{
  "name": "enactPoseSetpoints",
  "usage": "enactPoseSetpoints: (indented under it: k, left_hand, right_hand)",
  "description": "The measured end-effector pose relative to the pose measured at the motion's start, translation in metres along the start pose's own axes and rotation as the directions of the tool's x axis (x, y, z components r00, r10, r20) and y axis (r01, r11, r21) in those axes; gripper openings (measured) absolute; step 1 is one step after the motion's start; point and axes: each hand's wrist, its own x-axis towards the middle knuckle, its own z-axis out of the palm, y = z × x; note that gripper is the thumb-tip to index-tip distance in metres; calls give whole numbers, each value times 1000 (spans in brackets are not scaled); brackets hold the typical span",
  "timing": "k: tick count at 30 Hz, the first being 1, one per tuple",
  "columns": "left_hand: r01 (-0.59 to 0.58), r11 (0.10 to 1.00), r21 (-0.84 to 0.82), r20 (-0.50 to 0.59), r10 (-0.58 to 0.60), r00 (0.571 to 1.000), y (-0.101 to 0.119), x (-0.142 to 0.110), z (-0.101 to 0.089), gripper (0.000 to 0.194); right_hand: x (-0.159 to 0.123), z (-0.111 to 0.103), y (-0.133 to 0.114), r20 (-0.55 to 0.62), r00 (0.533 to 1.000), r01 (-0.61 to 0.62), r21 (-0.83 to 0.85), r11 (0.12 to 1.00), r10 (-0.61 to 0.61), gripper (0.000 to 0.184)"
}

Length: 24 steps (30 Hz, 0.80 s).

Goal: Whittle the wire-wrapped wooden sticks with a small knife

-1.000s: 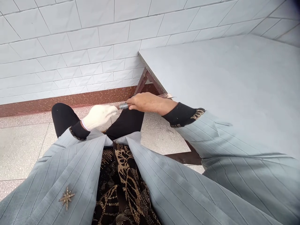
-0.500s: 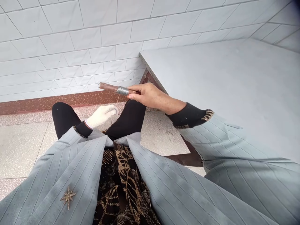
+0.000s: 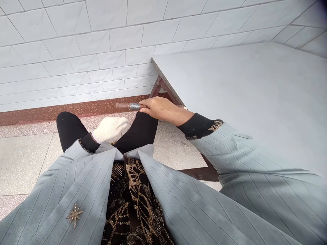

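Note:
My right hand, bare, is closed around a brown wooden stick held nearly level above my right knee. Silvery wire is wound in a tight coil on the stick, just beyond my thumb and fingertips. Lower and to the left, my left hand wears a white knitted glove with its fingers pressed together in a pinch. The thin strand between coil and glove is too faint to make out now, though it leads toward the gloved fingertips in the earlier frame.
A pale grey tabletop on a reddish-brown frame stands at my right, its corner near my right hand. White wall tiles rise ahead above a red-brown skirting. Speckled floor slabs lie below my black-trousered knees.
My right hand has dropped slightly, and the stick with its coil has swung lower, to the right and more level. My gloved left hand has stayed almost in place, turning a little.

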Motion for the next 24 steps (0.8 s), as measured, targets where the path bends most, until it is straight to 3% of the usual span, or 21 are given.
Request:
enactPoseSetpoints:
  k: [4, 6, 8, 10, 11, 12, 14, 15, 18, 21, 24]
  left_hand:
    - [-54, 993, 106, -59, 61, 996, -7, -1, -5, 29]
    - [-75, 992, 101, -65, 82, 995, -12, 0, -8, 28]
    - [-64, 997, 38, -75, 66, 995, -18, 2, -9, 27]
    - [-32, 994, -103, -84, 23, 996, -23, 2, -9, 28]
    - [-5, 981, -196, -87, -12, 996, -24, 2, -8, 28]
    - [24, 955, -295, -91, -54, 994, -25, 2, -7, 28]
    - [63, 876, -479, -89, -120, 989, -23, 0, -3, 32]
    - [67, 835, -546, -84, -134, 987, -21, 0, -1, 33]
    - [38, 796, -604, -25, -66, 998, -12, -2, 3, 32]
    - [11, 860, -510, 51, 18, 999, -5, -2, 4, 31]
    - [-20, 936, -350, 57, 43, 997, -3, -3, 3, 32]
  right_hand:
    - [-1, 7, 0, 209, 973, 103, -25, 994, -96, 16]
    - [-3, 9, 0, 341, 917, 185, 100, 978, -208, 14]
    - [-6, 8, -2, 428, 826, 252, 301, 920, -367, 16]
    - [-9, 3, -5, 398, 777, 272, 487, 830, -488, 20]
    - [-10, 0, -7, 330, 798, 269, 552, 789, -503, 23]
    - [-10, -4, -8, 234, 848, 259, 599, 758, -475, 27]
    - [-10, -12, -11, 16, 951, 225, 648, 727, -308, 31]
    - [-9, -15, -11, -74, 975, 205, 658, 725, -208, 31]
    - [-5, -19, -8, -189, 982, 139, 659, 739, -15, 22]
    - [-3, -17, -6, -189, 980, 79, 638, 766, 56, 19]
    - [-3, -15, -5, -167, 983, 36, 591, 806, 79, 22]
